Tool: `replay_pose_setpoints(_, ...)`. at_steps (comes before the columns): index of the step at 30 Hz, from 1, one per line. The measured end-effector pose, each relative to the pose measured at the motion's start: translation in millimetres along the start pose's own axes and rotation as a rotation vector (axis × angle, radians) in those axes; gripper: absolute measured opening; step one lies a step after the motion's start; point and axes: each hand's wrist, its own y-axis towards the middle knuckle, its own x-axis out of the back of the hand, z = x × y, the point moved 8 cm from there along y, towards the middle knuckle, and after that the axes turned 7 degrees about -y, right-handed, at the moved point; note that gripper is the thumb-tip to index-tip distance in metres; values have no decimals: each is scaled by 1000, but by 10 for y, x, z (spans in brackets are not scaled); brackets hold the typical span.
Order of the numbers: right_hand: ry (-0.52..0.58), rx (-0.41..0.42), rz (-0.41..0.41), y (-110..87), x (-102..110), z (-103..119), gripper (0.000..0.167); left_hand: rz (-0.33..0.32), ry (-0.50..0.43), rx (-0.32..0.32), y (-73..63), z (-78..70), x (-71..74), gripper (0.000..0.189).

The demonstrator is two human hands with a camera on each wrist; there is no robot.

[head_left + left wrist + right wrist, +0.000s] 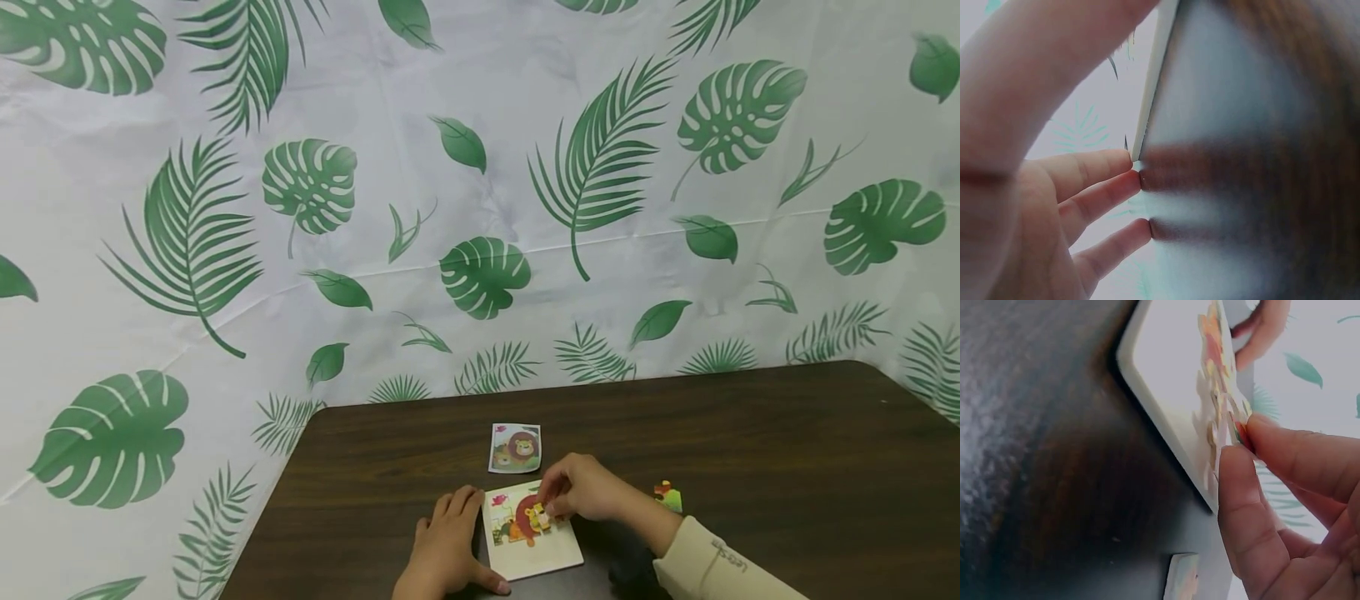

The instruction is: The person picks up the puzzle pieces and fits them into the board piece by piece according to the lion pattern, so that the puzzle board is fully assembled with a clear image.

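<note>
Pinching hand: your right hand (581,492) has thumb and finger together, clamped on a small puzzle piece (1241,430).
Piece's lie: right at those fingertips, over the board's right part; it looks tilted, but its long axis, and whether it touches the pieces below, you cannot tell.
Joined pieces: the lion-coloured group (519,527) lies just left of your right fingertips, slightly toward you; this is the relation to mind, and your right hand is the nearer.
Board: the pale board (555,560) spreads under your right fingertips, its bare strip on your side of them.
Other hand: your left hand (446,546) lies along the board's left edge, fingers fairly straight and slightly apart, pinching nothing.
Picture card: the lion card (516,450) lies beyond your right fingertips, just past the board.
Loose bit: a colourful bit (667,497) lies right of your right fingers, past the forearm.
Table: the dark table (390,442) runs out beyond both hands' fingers.
Backdrop: the leaf-print cloth (510,67) hangs farthest ahead of your fingers.
</note>
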Motion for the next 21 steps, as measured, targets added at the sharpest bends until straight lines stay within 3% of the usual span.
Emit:
replay_pose_setpoints(12,-177,5,-82,-13,-19,61,13,-7,2,-15,-12,-8,8,114)
replay_pose_setpoints(21,-209,-21,-90,-8,-22,61,14,-8,-5,-17,-17,-9,12,114)
